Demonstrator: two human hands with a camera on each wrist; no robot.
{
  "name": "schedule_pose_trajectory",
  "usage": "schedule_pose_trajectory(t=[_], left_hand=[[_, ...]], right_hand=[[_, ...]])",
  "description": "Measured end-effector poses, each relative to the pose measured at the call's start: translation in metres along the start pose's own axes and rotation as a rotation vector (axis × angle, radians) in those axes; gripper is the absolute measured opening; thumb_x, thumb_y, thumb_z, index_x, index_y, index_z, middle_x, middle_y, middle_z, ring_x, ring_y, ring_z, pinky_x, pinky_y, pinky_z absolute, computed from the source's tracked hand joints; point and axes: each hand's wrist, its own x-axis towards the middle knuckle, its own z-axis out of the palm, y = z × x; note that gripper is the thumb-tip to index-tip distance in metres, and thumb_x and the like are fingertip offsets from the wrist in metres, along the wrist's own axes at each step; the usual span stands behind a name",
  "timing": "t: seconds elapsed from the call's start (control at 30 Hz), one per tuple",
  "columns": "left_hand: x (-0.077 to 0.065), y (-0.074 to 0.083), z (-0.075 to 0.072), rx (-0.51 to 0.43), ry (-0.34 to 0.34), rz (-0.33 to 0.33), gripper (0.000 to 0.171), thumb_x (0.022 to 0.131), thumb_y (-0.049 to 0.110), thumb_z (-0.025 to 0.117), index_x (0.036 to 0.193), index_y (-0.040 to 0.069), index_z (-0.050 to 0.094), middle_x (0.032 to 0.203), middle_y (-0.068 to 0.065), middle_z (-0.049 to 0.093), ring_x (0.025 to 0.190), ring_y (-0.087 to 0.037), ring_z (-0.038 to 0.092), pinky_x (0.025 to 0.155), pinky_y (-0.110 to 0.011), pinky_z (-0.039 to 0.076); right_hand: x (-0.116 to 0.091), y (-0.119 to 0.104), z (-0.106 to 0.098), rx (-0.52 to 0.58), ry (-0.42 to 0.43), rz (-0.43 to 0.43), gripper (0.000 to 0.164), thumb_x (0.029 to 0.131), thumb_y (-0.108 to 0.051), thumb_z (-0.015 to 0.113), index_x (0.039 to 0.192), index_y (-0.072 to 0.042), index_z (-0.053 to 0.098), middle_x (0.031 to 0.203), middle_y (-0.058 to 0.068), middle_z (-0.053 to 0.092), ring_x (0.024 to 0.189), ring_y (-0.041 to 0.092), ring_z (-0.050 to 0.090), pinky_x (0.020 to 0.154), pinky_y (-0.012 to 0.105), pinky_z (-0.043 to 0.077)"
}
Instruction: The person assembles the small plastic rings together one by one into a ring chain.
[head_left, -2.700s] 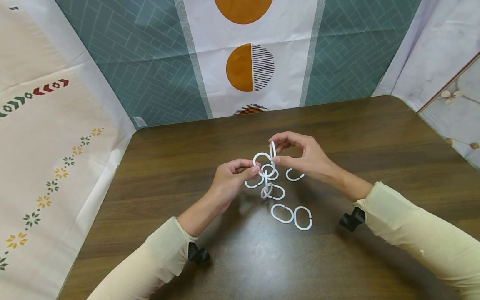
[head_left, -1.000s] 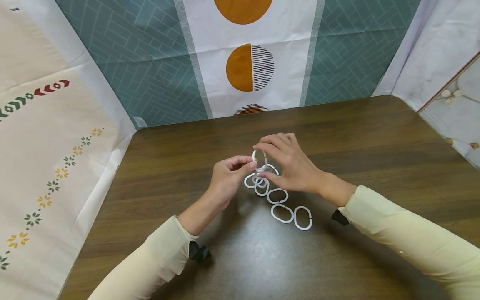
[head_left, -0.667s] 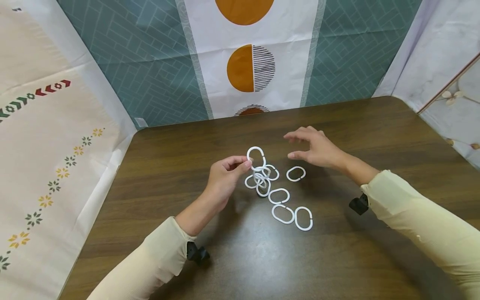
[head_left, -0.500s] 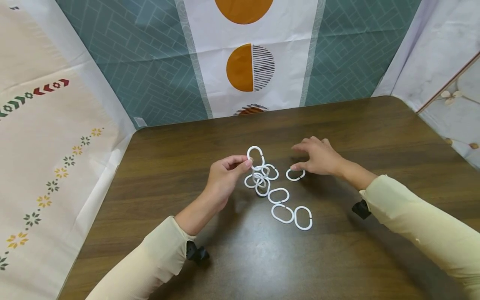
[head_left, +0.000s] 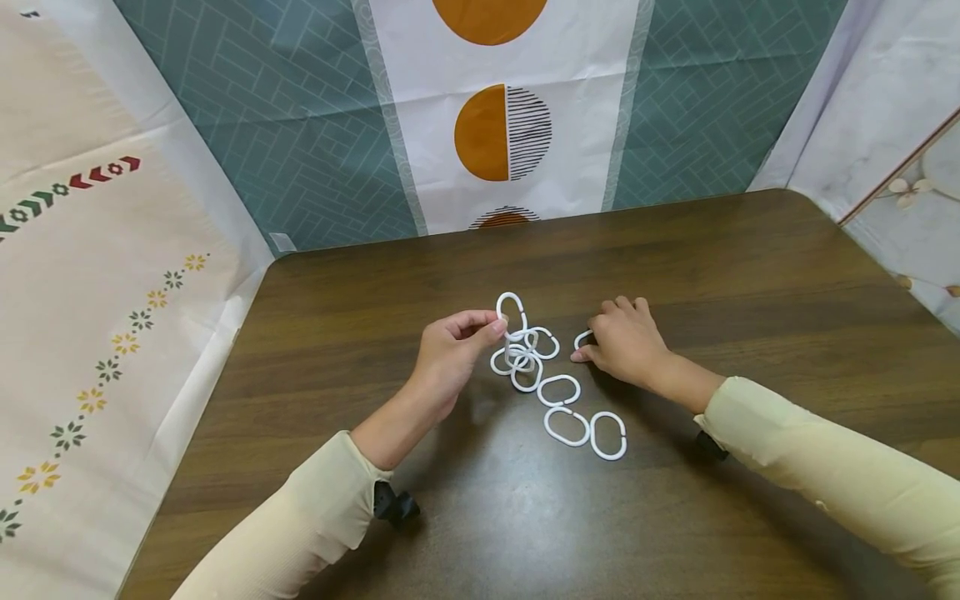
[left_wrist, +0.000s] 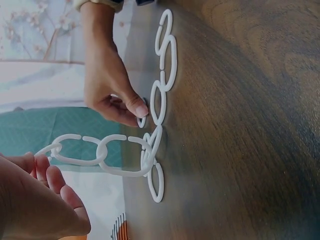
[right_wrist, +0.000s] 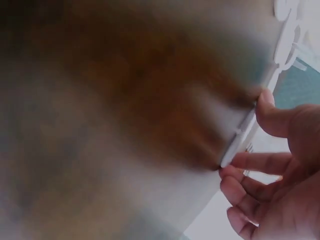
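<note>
My left hand (head_left: 461,354) pinches the top link of a short chain of white plastic C-shaped oval shower curtain rings (head_left: 510,294). The chain hangs down toward a small cluster of rings on the table; in the left wrist view its linked rings (left_wrist: 77,162) stretch out from the fingertips. To the right, my right hand (head_left: 628,343) is down at the table over a single curtain ring (head_left: 577,340), mostly covered in the head view. The right wrist view shows thumb and fingers gripping this ring (right_wrist: 240,131) from its two ends.
Loose rings lie in front of the cluster: one (head_left: 539,388) close to it, another (head_left: 547,422) nearer me, and a third (head_left: 625,435) beside that. The brown wooden table (head_left: 337,333) ends at a patterned cloth backdrop (head_left: 315,125).
The right hand let go of the upper part of the chain, moved right, then came down onto the single ring and took hold of it. The left hand kept holding the chain.
</note>
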Motion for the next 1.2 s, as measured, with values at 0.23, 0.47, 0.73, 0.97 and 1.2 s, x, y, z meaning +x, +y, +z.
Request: schedule_pose_trajectory(t=[0.23,0.47,0.73,0.97,1.2], left_hand=[[0.0,0.0,0.002,0.014,-0.001,-0.003,0.017,0.087,0.013,0.072,0.099,0.002,0.072,0.088,-0.003,0.066,0.086,-0.015,0.058,0.08,-0.026,0.045],[-0.001,0.001,0.002,0.01,0.0,0.005,0.016,0.087,0.013,0.072,0.099,0.002,0.072,0.087,-0.003,0.066,0.086,-0.015,0.058,0.079,-0.026,0.045],[-0.002,0.003,0.003,0.008,-0.003,0.004,0.016,0.086,0.014,0.073,0.098,0.003,0.072,0.087,-0.002,0.065,0.086,-0.015,0.056,0.079,-0.027,0.044],[-0.003,0.002,0.003,-0.004,-0.009,0.005,0.016,0.086,0.013,0.073,0.099,0.002,0.072,0.087,-0.003,0.065,0.086,-0.015,0.058,0.081,-0.029,0.045],[-0.003,0.003,0.003,0.003,-0.009,0.005,0.016,0.087,0.013,0.072,0.099,0.002,0.073,0.086,-0.003,0.066,0.087,-0.017,0.06,0.081,-0.028,0.045]], right_hand=[[-0.004,0.001,0.004,0.078,0.046,0.034,0.042,0.069,-0.038,0.085,0.07,-0.003,0.063,0.072,0.011,0.053,0.074,0.033,0.048,0.07,0.047,0.032],[-0.004,0.001,0.003,0.095,0.021,0.056,0.046,0.071,-0.038,0.084,0.09,0.0,0.068,0.083,0.014,0.057,0.082,0.035,0.05,0.073,0.048,0.032],[-0.005,-0.002,-0.001,0.037,-0.048,0.063,0.051,0.077,-0.043,0.078,0.105,-0.002,0.066,0.09,0.014,0.061,0.089,0.035,0.055,0.079,0.051,0.032],[0.0,-0.004,-0.006,0.075,0.017,0.012,0.051,0.073,-0.043,0.077,0.102,-0.001,0.066,0.092,0.013,0.064,0.091,0.034,0.057,0.083,0.052,0.032],[0.011,-0.008,-0.033,0.584,0.202,-0.001,0.038,0.075,-0.028,0.081,0.103,-0.007,0.066,0.09,0.008,0.065,0.087,0.023,0.058,0.087,0.043,0.036]])
